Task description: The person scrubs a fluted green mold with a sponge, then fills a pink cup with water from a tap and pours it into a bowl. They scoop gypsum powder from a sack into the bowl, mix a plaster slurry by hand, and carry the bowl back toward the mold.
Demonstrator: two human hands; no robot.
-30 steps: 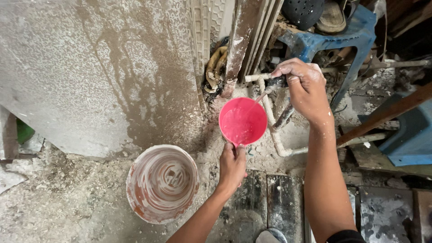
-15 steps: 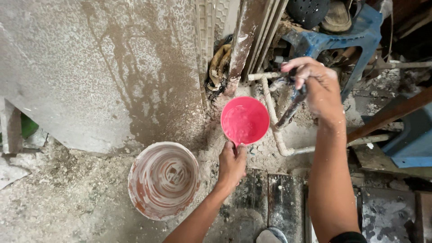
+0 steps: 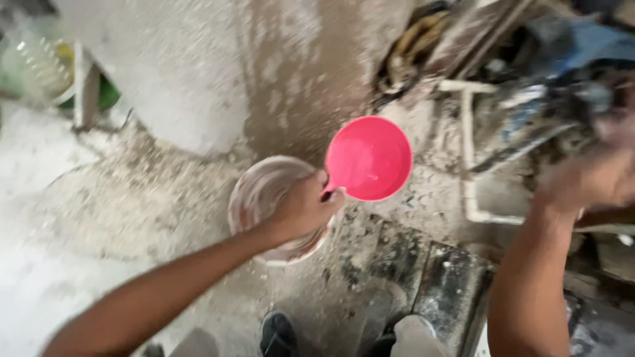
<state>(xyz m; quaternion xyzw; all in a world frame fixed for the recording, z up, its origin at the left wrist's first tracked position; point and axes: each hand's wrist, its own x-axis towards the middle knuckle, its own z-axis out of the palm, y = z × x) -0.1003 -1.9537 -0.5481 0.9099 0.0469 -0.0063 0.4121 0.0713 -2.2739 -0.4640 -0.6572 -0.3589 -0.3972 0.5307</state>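
Note:
My left hand (image 3: 301,208) grips the handle of a round pink scoop (image 3: 369,158) and holds it level above the ground. Just left of the scoop and partly under my hand stands a white bucket (image 3: 261,188) smeared with plaster. My right hand (image 3: 589,178) is at the right edge, badly blurred, a little below and right of the white pipe (image 3: 467,139) on the wall. I cannot make out whether it holds anything.
A rough grey cement wall (image 3: 198,73) fills the upper left. Clutter and a blue object (image 3: 595,39) lie at the upper right. Dark stained slabs (image 3: 436,277) lie below the pipe, with my feet (image 3: 278,334) at the bottom.
My right hand has come off the tap and dropped to the right. The view has swung, so the scoop and bucket now sit nearer the middle, and the picture is blurred.

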